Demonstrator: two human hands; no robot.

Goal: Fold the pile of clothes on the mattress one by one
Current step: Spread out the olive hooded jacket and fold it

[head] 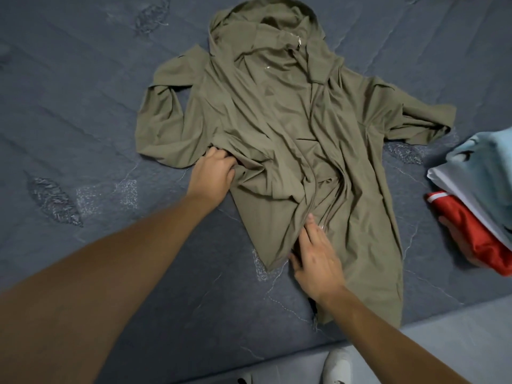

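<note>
— Olive cloth, what holds it on the left?
— The left hand grips a bunch of the olive hooded jacket at its left edge, fingers curled into the folds.
— And the garment itself?
— Spread rumpled on the blue-grey mattress, hood away from the person.
— Further right?
— The right hand rests flat on the hem, fingers straight. At the right edge lies a pile of clothes, pale blue, white and red.

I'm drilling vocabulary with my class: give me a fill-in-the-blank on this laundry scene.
1. The olive hoodie lies on a ___ mattress.
2. The left hand grips the hoodie's ___ side.
3. The bottom garment of the stack is ___.

Missing words: blue; left; red
</note>
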